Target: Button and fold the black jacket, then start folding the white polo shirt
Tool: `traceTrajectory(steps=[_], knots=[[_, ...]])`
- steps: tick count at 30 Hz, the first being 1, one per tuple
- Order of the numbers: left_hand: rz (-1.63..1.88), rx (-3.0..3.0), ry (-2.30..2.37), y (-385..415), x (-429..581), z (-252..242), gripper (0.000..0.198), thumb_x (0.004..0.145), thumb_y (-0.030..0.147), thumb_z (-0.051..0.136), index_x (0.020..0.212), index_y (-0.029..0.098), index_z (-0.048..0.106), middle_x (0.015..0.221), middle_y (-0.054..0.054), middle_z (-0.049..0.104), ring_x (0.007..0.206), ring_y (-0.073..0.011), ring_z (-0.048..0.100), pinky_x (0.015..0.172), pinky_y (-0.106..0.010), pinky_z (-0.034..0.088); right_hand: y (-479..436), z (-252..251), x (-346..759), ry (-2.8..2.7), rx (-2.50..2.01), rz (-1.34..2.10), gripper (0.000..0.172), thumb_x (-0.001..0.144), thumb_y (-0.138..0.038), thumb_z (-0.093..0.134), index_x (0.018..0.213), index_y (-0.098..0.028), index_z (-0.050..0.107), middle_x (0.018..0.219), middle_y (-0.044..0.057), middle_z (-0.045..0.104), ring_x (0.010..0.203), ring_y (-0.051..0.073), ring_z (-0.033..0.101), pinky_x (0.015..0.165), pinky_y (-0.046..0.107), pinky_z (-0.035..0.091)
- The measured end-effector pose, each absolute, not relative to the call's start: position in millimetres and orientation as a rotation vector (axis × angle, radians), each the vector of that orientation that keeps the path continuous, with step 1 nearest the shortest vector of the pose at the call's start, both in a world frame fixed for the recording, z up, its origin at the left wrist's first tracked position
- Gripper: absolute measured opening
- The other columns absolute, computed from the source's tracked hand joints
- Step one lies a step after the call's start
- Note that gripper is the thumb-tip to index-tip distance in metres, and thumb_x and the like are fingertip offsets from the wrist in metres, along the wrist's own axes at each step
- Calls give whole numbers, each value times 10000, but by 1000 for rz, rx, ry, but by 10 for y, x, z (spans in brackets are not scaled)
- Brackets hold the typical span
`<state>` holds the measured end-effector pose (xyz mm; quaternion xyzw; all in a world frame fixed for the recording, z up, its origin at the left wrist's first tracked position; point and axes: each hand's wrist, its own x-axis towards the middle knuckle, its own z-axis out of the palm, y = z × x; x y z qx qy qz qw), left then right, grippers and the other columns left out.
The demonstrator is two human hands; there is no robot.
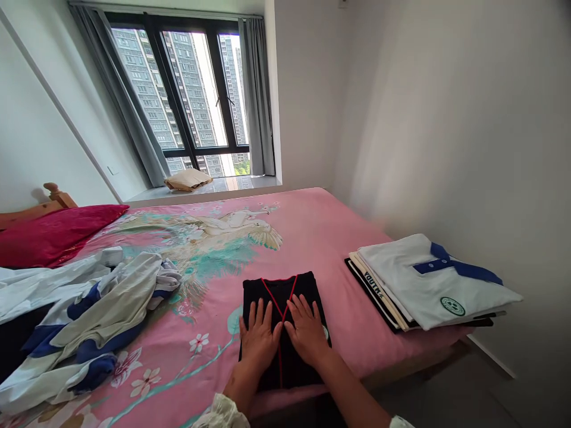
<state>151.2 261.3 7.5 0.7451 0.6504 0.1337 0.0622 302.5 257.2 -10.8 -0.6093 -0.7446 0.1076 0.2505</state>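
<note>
A folded black V-neck garment (280, 291) with red trim lies near the front edge of the bed. Flat on its left half rests my left hand (259, 337), fingers spread. My right hand (307, 330) presses on the right half, its fingers also stretched out, and partly covers a small badge. The two thumbs nearly meet at the red centre line. Neither hand grips anything.
To the right, a stack of folded clothes has a white polo shirt (401, 273) with a blue collar on top. Crumpled white and blue clothes (111, 315) lie at left, near a red pillow (53, 235). The pink bedsheet (307, 223) reaches the window side, where a beige bundle (188, 179) sits on the sill.
</note>
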Motion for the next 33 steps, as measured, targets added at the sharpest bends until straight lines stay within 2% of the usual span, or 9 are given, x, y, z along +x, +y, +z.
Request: traceTrajectory(steps=[5, 10, 12, 15, 17, 19, 23, 28, 33], knots=[[285, 2086, 2150, 2646, 1403, -295, 617, 861, 516, 345, 1430, 303, 238, 1550, -10, 103, 1424, -281, 44, 1086, -615, 122, 2664, -467, 3120, -1988, -1819, 283, 601, 908, -529, 295, 1430, -232, 297, 1520, 14, 184, 1406, 255, 117, 1121, 538, 31], [488, 2073, 2075, 2654, 1350, -356, 619, 849, 498, 388, 1421, 286, 284, 1547, -38, 160, 1420, -278, 90, 1099, -588, 131, 2660, -537, 3167, -1870, -1683, 236, 579, 912, -510, 313, 1406, -210, 343, 1490, 57, 285, 1386, 259, 196, 1117, 526, 122], [703, 1977, 2057, 2630, 1264, -375, 663, 836, 498, 407, 1419, 202, 298, 1527, -102, 222, 1406, -269, 169, 1113, -511, 199, 2584, -576, 3267, -1653, -1649, 229, 581, 910, -489, 325, 1377, -147, 373, 1439, 119, 369, 1346, 257, 287, 1091, 478, 240], [957, 1725, 2024, 2483, 1027, -419, 717, 797, 538, 429, 1347, 80, 391, 1354, -186, 470, 1273, -276, 426, 1062, -421, 338, 2308, -686, 3486, -1321, -1685, 317, 545, 876, -505, 383, 1232, -110, 502, 1217, 160, 566, 1159, 263, 491, 973, 410, 397], [950, 1547, 1959, 2323, 844, -435, 671, 762, 569, 458, 1249, 109, 497, 1150, -145, 623, 1092, -272, 573, 967, -400, 427, 2068, -739, 3605, -1270, -1735, 443, 469, 838, -525, 442, 1061, -142, 597, 1032, 128, 642, 1008, 260, 563, 894, 381, 437], [865, 1434, 1873, 2170, 696, -426, 549, 731, 581, 498, 1086, 175, 604, 971, -73, 688, 944, -252, 630, 849, -350, 476, 1868, -731, 3662, -1287, -1788, 560, 400, 811, -535, 474, 875, -173, 631, 875, 93, 658, 880, 247, 586, 809, 349, 451], [698, 1434, 1804, 2049, 577, -356, 407, 716, 591, 512, 661, 199, 608, 629, 2, 630, 702, -211, 612, 637, -280, 430, 1749, -571, 3645, -1330, -1918, 688, 411, 775, -570, 489, 588, -205, 517, 599, 22, 569, 638, 197, 539, 597, 287, 392], [764, 1287, 1570, 2123, 566, -246, 411, 645, 577, 595, 702, 173, 634, 666, 5, 642, 677, -176, 571, 640, -260, 399, 1810, -439, 3615, -1356, -1973, 828, 450, 772, -598, 450, 550, -209, 416, 525, -21, 468, 557, 154, 468, 536, 257, 311], [711, 1192, 1630, 2174, 609, -177, 457, 583, 622, 622, 534, 173, 549, 471, 33, 502, 516, -133, 459, 534, -257, 333, 1842, -384, 3574, -1334, -2020, 868, 446, 724, -614, 480, 527, -216, 436, 532, 1, 502, 563, 172, 492, 534, 265, 329]])
